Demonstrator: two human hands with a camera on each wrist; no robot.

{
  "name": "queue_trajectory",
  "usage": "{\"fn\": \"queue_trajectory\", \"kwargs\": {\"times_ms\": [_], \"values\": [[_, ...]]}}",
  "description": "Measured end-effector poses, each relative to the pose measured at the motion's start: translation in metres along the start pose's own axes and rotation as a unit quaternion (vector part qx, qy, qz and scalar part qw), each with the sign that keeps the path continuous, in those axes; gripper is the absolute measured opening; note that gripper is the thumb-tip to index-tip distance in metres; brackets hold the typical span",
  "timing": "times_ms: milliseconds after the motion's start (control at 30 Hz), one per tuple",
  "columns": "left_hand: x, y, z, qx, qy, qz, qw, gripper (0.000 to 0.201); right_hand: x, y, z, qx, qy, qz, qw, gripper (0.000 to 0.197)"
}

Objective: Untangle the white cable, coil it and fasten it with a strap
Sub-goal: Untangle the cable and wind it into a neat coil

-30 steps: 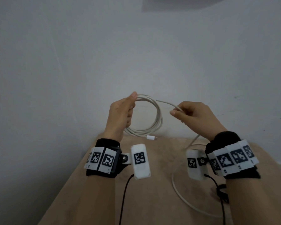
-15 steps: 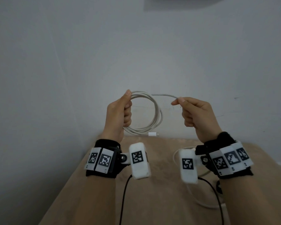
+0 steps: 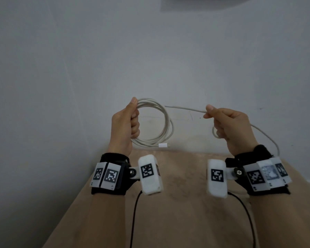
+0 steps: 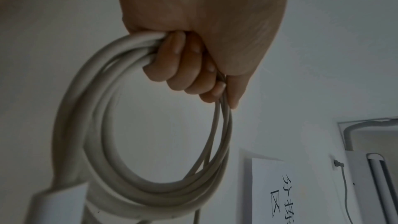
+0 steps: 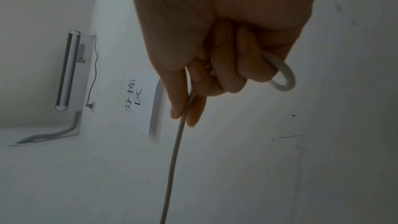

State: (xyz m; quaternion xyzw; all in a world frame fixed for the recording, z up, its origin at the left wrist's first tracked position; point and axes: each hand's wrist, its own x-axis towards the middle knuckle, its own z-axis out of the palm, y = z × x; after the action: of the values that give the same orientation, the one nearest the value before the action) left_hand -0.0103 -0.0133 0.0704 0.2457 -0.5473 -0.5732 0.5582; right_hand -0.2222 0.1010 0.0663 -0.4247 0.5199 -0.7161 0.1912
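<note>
The white cable hangs as a coil of several loops from my left hand, held up in front of the wall. The fingers of that hand curl round the bundle at its left side. A white plug sticks out at the coil's bottom. A straight run of cable leads right to my right hand, which pinches it between thumb and forefinger. A small loop pokes out under its curled fingers. The free tail arcs down behind my right wrist. No strap is in view.
A tan table lies below both hands, against a pale wall. Black leads run from the wrist cameras across it. In the wrist views a paper sign and a wall unit show higher on the wall.
Both hands have risen and moved apart. The right hand pulled right, drawing the cable taut between the hands and lifting the loose tail off the table.
</note>
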Motion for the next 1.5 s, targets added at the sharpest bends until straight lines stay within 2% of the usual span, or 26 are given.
{"fn": "queue_trajectory", "kwargs": {"times_ms": [167, 400, 467, 667, 767, 900, 967, 1133, 1400, 1500], "values": [[0.000, -0.003, 0.003, -0.008, -0.004, -0.012, 1.000, 0.044, 0.002, 0.005, -0.004, -0.100, 0.010, -0.035, 0.994, 0.018], [-0.001, -0.007, 0.010, 0.013, -0.037, -0.035, 0.999, 0.044, -0.006, 0.006, 0.023, -0.139, -0.157, 0.034, 0.977, 0.020], [-0.001, -0.007, 0.010, 0.010, -0.034, -0.036, 0.999, 0.044, -0.008, 0.010, 0.032, -0.148, -0.159, 0.024, 0.976, 0.019], [0.000, -0.006, 0.008, -0.010, -0.030, -0.045, 0.998, 0.044, -0.007, 0.010, 0.035, -0.116, -0.080, -0.020, 0.990, 0.015], [-0.001, -0.008, 0.012, -0.025, -0.030, -0.049, 0.998, 0.044, -0.010, 0.007, 0.038, -0.116, -0.113, -0.011, 0.987, 0.022], [-0.002, -0.009, 0.017, -0.042, -0.027, -0.049, 0.998, 0.044, -0.015, 0.002, 0.043, -0.119, -0.173, 0.038, 0.977, 0.030], [-0.002, -0.009, 0.020, -0.048, -0.028, -0.049, 0.997, 0.044, -0.018, 0.000, 0.047, -0.128, -0.185, 0.035, 0.974, 0.035], [-0.005, -0.010, 0.027, -0.061, -0.027, -0.047, 0.997, 0.043, -0.021, 0.002, 0.056, -0.087, -0.165, 0.002, 0.983, 0.027], [-0.005, -0.009, 0.026, -0.053, -0.035, -0.043, 0.997, 0.043, -0.012, 0.000, 0.047, 0.057, -0.079, 0.056, 0.994, 0.021], [-0.006, -0.009, 0.027, -0.039, -0.040, -0.038, 0.998, 0.043, -0.012, -0.002, 0.043, 0.072, -0.052, 0.010, 0.996, 0.015]]}}
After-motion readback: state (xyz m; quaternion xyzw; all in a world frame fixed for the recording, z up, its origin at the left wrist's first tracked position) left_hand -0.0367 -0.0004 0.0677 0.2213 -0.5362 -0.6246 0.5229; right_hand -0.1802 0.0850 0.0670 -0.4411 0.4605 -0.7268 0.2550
